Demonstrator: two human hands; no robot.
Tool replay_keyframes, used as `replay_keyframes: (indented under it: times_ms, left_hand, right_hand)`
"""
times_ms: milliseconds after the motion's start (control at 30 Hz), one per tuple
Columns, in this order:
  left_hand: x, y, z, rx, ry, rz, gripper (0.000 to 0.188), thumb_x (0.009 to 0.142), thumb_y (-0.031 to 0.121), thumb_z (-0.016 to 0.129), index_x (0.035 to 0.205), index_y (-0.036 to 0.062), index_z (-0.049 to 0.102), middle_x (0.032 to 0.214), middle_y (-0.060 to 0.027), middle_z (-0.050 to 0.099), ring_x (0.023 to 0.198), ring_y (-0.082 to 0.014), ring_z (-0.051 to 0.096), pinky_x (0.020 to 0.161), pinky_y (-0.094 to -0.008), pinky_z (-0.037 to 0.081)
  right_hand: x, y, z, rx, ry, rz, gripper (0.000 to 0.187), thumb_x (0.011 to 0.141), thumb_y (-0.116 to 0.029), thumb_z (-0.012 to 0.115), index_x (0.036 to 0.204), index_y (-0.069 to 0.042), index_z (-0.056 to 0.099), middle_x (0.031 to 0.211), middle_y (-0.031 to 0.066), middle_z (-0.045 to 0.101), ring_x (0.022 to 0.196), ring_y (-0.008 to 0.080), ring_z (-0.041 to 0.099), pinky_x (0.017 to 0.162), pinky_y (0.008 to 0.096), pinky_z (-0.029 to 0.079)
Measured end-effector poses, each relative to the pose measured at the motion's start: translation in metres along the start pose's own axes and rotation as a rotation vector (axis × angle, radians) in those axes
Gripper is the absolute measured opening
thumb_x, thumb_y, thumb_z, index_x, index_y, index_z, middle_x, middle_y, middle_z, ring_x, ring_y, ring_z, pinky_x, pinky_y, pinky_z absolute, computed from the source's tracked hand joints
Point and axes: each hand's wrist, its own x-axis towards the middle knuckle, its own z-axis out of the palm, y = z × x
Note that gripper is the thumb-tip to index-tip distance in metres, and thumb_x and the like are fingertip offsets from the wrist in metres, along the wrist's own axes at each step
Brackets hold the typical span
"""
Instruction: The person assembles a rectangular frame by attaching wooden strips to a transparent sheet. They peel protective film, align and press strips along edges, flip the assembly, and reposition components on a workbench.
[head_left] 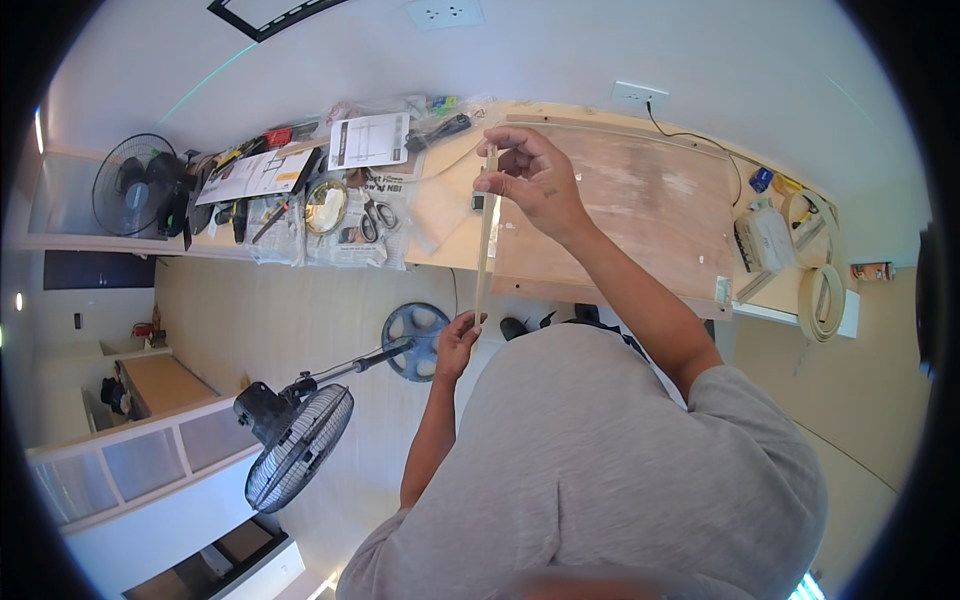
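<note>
A long, narrow, pale strip [485,255] is stretched between my two hands at the near edge of the table. Its far end is pinched between the thumb and fingers of my right hand [535,185], above the left side of a flat wooden panel [620,200]. Lower down, my left hand [457,347] grips the near end beside my body, its fingers closed. The strip looks straight and is seen almost edge-on, so its width is hard to judge. A small dark object [478,201] lies partly hidden behind the strip.
Scissors [378,222], a round container with white stuff [325,208] and printed sheets [368,140] lie on newspaper at the left. Coiled pale banding [822,303] sits at the table's right end. A stand fan [300,450] is left of me; a cable [690,135] crosses the back.
</note>
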Motion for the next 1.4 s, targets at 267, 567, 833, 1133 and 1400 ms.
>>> replay_keyframes:
  times_ms: [267, 567, 833, 1133, 1400]
  left_hand:
    - [-0.013, -0.002, 0.004, 0.025, -0.074, -0.085, 0.03, 0.097, 0.001, 0.057, 0.126, 0.0029, 0.067, 0.117, -0.0047, 0.071, 0.116, -0.0163, 0.062, 0.102, -0.0321, 0.047]
    - [-0.032, -0.007, 0.003, -0.097, 0.03, -0.206, 0.028, 0.094, 0.004, 0.066, 0.122, 0.0012, 0.069, 0.104, -0.0029, 0.071, 0.101, -0.014, 0.065, 0.094, -0.0306, 0.05]
    - [-0.043, -0.015, -0.005, -0.143, 0.022, -0.188, 0.01, 0.09, 0.005, 0.07, 0.1, 0.0042, 0.071, 0.087, 0.0035, 0.068, 0.082, -0.0082, 0.06, 0.078, -0.0256, 0.047]
    - [-0.049, -0.026, -0.011, -0.116, 0.023, -0.206, 0.011, 0.089, 0.003, 0.071, 0.1, 0.0034, 0.072, 0.089, 0.0024, 0.068, 0.084, -0.0091, 0.061, 0.081, -0.0268, 0.049]
    - [-0.073, -0.037, -0.022, -0.137, 0.066, -0.306, 0.013, 0.087, 0.0, 0.072, 0.099, 0.0028, 0.074, 0.089, 0.002, 0.07, 0.084, -0.0078, 0.062, 0.08, -0.0249, 0.049]
  right_hand:
    - [0.003, 0.013, 0.002, -0.232, -0.01, -0.08, 0.034, 0.086, -0.013, 0.083, 0.118, -0.005, 0.072, 0.103, 0.0023, 0.058, 0.083, 0.0073, 0.061, 0.071, 0.0227, 0.053]
    - [0.015, 0.053, -0.001, -0.278, 0.081, -0.145, 0.025, 0.094, -0.007, 0.074, 0.118, -0.006, 0.074, 0.112, 0.0061, 0.067, 0.086, 0.0108, 0.066, 0.07, 0.0242, 0.057]
    - [0.016, 0.074, 0.007, 0.065, 0.173, 0.119, 0.032, 0.095, -0.01, 0.073, 0.125, 0.0, 0.067, 0.108, 0.0138, 0.074, 0.09, 0.0128, 0.07, 0.07, 0.026, 0.059]
    - [0.014, 0.079, 0.011, -0.095, 0.127, 0.169, 0.02, 0.094, -0.011, 0.073, 0.111, -0.001, 0.072, 0.099, 0.0091, 0.074, 0.085, 0.0128, 0.071, 0.071, 0.0265, 0.06]
    - [0.008, 0.125, -0.037, -0.437, 0.117, -0.092, 0.008, 0.083, 0.002, 0.077, 0.088, 0.001, 0.071, 0.096, 0.008, 0.065, 0.082, 0.0174, 0.066, 0.077, 0.0299, 0.055]
